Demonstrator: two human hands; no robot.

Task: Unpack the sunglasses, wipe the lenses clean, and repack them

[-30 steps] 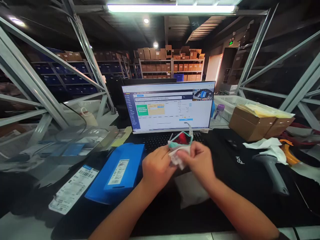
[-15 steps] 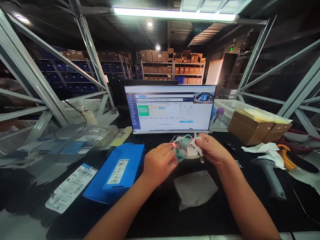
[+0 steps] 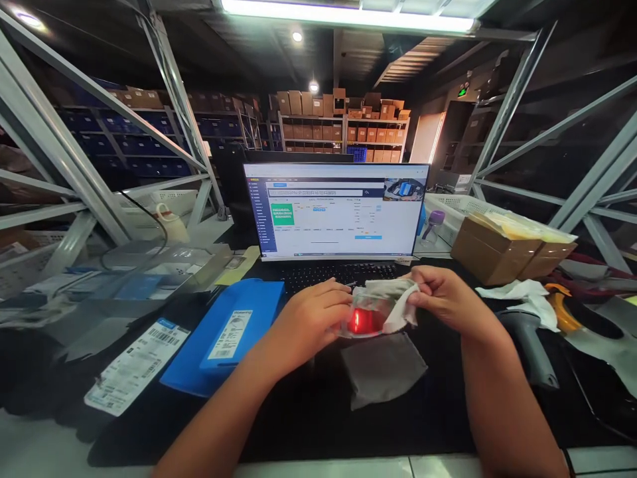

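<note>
My left hand is closed on one end of a pair of glasses, which have a clear-looking rim and a lens glowing bright red. Pinched in my right hand is a whitish cloth that hangs against the right part of the glasses and hides it. Just below both hands, a grey fabric pouch lies flat on the black desk mat. Left of my left hand sits a blue box with a white label, and a printed label sheet lies beside it.
A monitor stands behind a black keyboard. To the right are a grey handheld scanner, crumpled white tissue, an orange-and-black tape dispenser and a cardboard box. Clear plastic trays occupy the left.
The cloth has spread and shifted across the right part of the glasses, hiding their thin arms. The lens now shows a large red glow. My right hand has moved slightly right.
</note>
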